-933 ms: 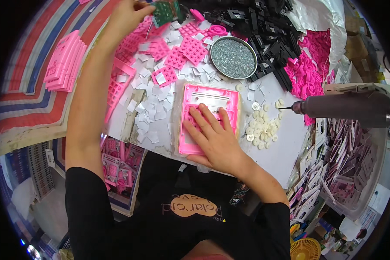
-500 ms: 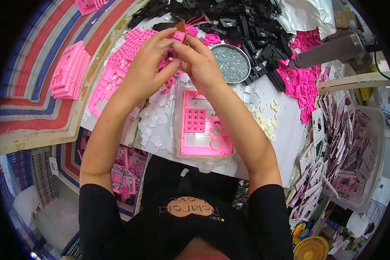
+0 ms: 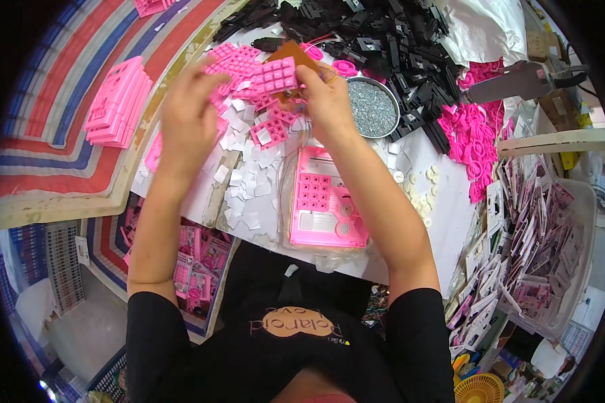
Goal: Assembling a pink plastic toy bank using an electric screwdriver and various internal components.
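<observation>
My right hand [image 3: 328,104] grips a brown circuit board [image 3: 294,52] at its right side, with thin wires near the fingers. A pink keypad [image 3: 275,76] lies against the board's face, next to my right thumb. My left hand [image 3: 191,117], slightly blurred, is apart from the board at its left, with fingers spread and nothing visible in them. Beneath and behind it lies a pile of pink keypads [image 3: 234,62]. Nearer to me, a pink plastic housing [image 3: 323,220] rests on clear plastic, with a pink keypad [image 3: 314,192] set in it.
A round tin of small metal screws [image 3: 373,107] stands right of my right hand. Black plastic parts [image 3: 390,40] heap behind it. Small white paper pieces [image 3: 249,178] and cream discs [image 3: 423,191] are scattered about. Stacked pink panels [image 3: 119,101] sit left; a power tool [image 3: 511,82] hangs right.
My left hand has moved left, away from the board. The board has tilted and come nearer, and the pink keypad against it now shows. The whole view has shifted slightly.
</observation>
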Demonstrator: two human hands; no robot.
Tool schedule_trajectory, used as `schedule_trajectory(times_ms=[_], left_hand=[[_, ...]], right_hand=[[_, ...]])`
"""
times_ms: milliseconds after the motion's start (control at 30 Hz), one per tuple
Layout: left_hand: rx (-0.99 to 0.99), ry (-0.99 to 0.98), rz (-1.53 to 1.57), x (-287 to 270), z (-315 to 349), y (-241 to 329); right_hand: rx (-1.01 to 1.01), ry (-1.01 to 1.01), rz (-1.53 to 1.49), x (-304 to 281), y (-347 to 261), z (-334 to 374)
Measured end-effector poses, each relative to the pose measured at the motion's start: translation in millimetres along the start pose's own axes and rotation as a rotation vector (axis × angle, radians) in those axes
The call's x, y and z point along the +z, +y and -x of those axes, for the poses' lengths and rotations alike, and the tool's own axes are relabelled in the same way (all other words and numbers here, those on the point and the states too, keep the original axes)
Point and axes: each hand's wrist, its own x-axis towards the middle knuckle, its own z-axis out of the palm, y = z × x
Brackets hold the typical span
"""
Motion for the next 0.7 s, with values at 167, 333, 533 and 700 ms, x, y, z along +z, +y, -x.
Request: schedule_trajectory(times_ms=[167, 333, 533, 700], left_hand=[[-0.144, 0.049, 0.051, -7.4, -2.0, -12.9], [-0.413, -0.054, 0.594, 16.3, -10.3, -2.2], [-0.553, -0.329, 1.148, -2.6, -1.8, 22.6], [-0.515, -0.108, 1.278, -7.5, 17.3, 46.1]], right_hand=[[-0.391, -0.087, 0.730, -6.2, -7.4, 3.2], [-0.359, -0.094, 0.686, -3.9, -14.4, 0.9], [0.088, -0.416, 0.301, -13.7, -51.8, 39.5], [0.096, -0.440, 0.324, -47.5, -57.9, 73.7]])
